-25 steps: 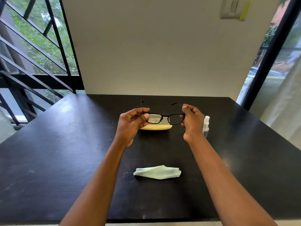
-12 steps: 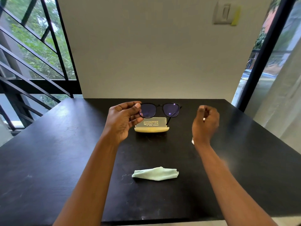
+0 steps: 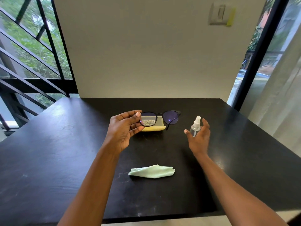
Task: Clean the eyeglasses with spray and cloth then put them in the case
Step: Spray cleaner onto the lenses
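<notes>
left hand [image 3: 125, 128] pinches the glasses [image 3: 160, 119] above the yellow case [image 3: 153, 127]; right hand [image 3: 197, 136], fingers spread, reaches round the spray bottle [image 3: 195, 126]. spraying step; next, close and lift it. cloth [image 3: 152, 171] waits on the bench [image 3: 65, 152].

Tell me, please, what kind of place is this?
Probably a room in a home or office: a black table against a plain wall with a light switch, large windows showing greenery, and a curtain at the right.
</notes>
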Tool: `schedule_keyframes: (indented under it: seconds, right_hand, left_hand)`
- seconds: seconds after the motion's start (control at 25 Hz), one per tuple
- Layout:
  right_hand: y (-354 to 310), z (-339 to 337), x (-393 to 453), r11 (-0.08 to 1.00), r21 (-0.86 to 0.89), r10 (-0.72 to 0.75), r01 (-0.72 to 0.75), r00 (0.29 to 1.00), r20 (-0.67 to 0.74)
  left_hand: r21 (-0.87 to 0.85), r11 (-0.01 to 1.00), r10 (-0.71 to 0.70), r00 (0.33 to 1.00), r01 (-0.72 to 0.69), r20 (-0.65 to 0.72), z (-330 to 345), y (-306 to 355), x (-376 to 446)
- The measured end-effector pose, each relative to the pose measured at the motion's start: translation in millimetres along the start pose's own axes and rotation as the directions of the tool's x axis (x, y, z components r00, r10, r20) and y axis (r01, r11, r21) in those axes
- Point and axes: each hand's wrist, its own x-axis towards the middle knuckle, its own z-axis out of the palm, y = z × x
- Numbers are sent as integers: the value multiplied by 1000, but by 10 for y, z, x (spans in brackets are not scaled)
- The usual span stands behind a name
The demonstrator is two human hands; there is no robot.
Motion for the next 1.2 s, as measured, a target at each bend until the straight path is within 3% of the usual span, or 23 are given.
schedule_keyframes:
  seconds: [0.28,0.52,0.64,0.72,0.84,1.04,1.2]
  right_hand:
    - [-67,-26,5,999,-8,-53,53,998,23]
    - [-468,-123,-183,955,254,-148,151,988,-32]
    - [-747,-198,-327,872,467,-201,150,978,61]
    - [-895,-227,-402,845,517,-244,136,958,147]
    - [-1035,-212,-506,867,477,-292,148,925,244]
    - [-1144,-88,-678,918,237,-363,318,915,177]
    - [-1242,-27,-751,936,136,-350,325,899,262]
  left_hand:
    - [0,1000,-22,1000,22,-17,64,-31,24]
    - [-26,999,-37,999,36,-40,157,-61,23]
    - [-24,999,-41,998,40,-44,179,-60,19]
    - [-22,999,-40,998,39,-46,182,-59,17]
    - [-25,999,-28,998,27,-48,177,-66,8]
    - [-6,1000,-12,998,11,-61,173,-77,-9]
    - [-8,1000,2,998,-2,-55,170,-86,-24]
